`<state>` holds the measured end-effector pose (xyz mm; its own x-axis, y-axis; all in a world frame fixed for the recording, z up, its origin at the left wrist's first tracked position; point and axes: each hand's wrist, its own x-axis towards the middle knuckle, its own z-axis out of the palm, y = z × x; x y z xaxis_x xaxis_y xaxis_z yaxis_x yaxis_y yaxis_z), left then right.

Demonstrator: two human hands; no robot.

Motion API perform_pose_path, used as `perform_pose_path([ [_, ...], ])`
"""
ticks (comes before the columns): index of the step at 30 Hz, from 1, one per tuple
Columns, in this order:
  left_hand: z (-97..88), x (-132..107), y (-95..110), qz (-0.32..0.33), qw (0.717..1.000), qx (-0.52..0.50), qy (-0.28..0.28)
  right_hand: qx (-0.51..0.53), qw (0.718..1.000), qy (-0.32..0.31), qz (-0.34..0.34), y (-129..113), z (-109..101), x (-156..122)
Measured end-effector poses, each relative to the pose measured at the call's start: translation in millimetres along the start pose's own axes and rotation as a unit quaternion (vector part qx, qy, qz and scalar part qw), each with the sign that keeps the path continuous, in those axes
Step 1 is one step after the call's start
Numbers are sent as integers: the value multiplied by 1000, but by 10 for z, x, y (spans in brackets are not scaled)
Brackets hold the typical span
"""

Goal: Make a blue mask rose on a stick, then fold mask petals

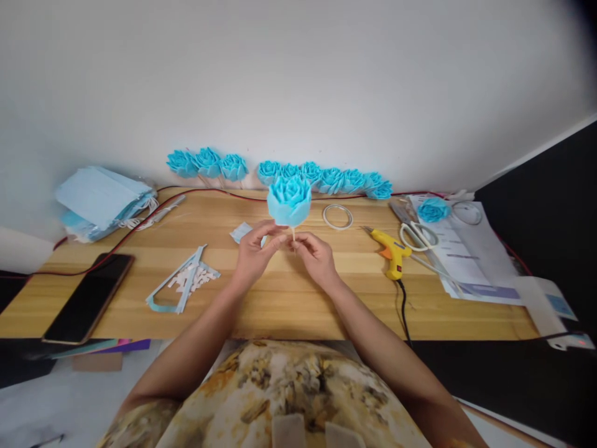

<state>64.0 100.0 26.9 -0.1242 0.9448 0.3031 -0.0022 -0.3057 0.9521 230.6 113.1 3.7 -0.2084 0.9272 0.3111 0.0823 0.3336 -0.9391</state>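
I hold a light blue fabric rose (pixel 289 199) upright on a thin wooden stick above the wooden table (pixel 280 298). My left hand (pixel 254 252) touches the base of the flower with its fingertips, thumb and fingers pinched. My right hand (pixel 314 255) pinches the stick just under the flower. A small blue scrap (pixel 241 232) lies on the table behind my left hand.
A row of finished blue roses (pixel 280 171) leans on the wall. A yellow glue gun (pixel 392 249), scissors (pixel 420 235), a tape ring (pixel 337 216) and papers (pixel 461 249) lie right. A phone (pixel 88 295), cut strips (pixel 184 283) and stacked face masks (pixel 100 199) lie left.
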Motion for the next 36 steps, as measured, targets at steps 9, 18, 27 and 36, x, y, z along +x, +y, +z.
perform_pose_path([
  [9,-16,-30,39,13,1000,20,4,-78,994,-9,-75,44,8,-1],
  [18,-34,16,105,62,995,-71,35,-103,992,63,-43,18,-30,31],
  [27,-129,20,245,150,989,-6,-3,-138,986,-18,-87,49,-14,-3],
  [36,-119,-29,312,161,987,-15,-11,-148,984,-28,-94,83,-19,0],
])
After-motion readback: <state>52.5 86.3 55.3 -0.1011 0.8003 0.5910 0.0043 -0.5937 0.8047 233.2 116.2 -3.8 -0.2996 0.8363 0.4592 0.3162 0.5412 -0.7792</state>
